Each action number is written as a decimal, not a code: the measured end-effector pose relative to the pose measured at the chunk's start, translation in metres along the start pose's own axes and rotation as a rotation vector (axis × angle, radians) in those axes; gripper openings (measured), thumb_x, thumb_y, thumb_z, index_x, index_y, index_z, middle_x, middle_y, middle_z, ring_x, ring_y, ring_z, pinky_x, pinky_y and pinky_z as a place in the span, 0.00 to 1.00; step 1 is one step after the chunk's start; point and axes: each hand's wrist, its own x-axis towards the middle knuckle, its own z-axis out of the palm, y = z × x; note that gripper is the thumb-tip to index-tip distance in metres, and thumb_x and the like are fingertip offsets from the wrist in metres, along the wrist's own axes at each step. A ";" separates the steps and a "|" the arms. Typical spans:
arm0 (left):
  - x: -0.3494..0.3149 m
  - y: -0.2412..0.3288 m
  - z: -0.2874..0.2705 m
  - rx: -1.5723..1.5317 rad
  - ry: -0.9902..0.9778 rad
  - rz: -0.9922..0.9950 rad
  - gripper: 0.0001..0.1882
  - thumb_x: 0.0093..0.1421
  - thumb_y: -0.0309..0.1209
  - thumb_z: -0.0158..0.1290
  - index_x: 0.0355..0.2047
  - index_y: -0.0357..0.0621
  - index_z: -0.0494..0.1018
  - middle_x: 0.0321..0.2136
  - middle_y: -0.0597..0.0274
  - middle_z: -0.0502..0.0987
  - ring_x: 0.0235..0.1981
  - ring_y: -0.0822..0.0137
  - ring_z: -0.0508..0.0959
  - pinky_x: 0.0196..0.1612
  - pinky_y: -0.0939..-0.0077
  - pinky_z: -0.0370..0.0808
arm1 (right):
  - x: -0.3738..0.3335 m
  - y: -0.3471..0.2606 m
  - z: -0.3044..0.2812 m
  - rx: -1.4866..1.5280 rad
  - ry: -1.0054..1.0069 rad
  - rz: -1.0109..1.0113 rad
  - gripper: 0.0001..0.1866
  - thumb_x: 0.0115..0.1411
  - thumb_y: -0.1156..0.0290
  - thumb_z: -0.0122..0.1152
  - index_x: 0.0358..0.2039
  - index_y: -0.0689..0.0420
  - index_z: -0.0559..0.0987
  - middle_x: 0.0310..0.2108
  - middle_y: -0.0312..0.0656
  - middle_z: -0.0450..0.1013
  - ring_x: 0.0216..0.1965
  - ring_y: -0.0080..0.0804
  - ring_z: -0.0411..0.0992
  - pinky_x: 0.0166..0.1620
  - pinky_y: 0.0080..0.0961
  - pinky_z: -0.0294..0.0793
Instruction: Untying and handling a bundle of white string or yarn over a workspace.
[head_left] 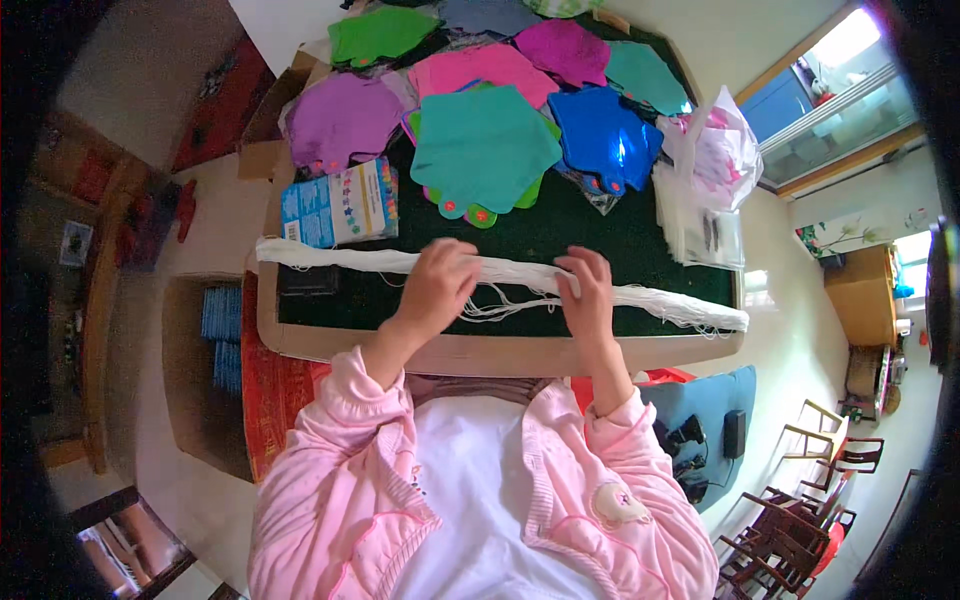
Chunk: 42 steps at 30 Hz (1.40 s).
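Note:
A long bundle of white string [360,260] lies crosswise along the near side of the dark green table top, with loose strands sagging below its middle. My left hand [437,287] is closed over the bundle left of centre, its fingers a little blurred. Farther right, my right hand [588,295] has thumb and fingers curled round the bundle; the exact grip is partly hidden. Between the hands, several thin strands [510,303] hang apart from the rest. Just beyond lies a stack of teal felt-like pieces [485,150], with green and purple ones under it.
Purple pieces [345,122], blue wrapped pieces [603,140] and pink pieces [480,72] cover the table's far part. Printed packs [340,205] lie at left, clear plastic bags [700,215] at right. A cardboard box [205,400] with blue contents stands left of the table; a blue cushion [715,420] is at right.

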 end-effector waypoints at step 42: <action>-0.027 0.007 0.022 -0.115 -0.153 -0.080 0.09 0.44 0.26 0.57 0.26 0.42 0.70 0.30 0.58 0.69 0.36 0.56 0.69 0.41 0.64 0.66 | -0.005 -0.032 0.029 -0.001 -0.036 -0.024 0.16 0.47 0.79 0.57 0.39 0.55 0.73 0.43 0.48 0.67 0.46 0.49 0.64 0.50 0.41 0.63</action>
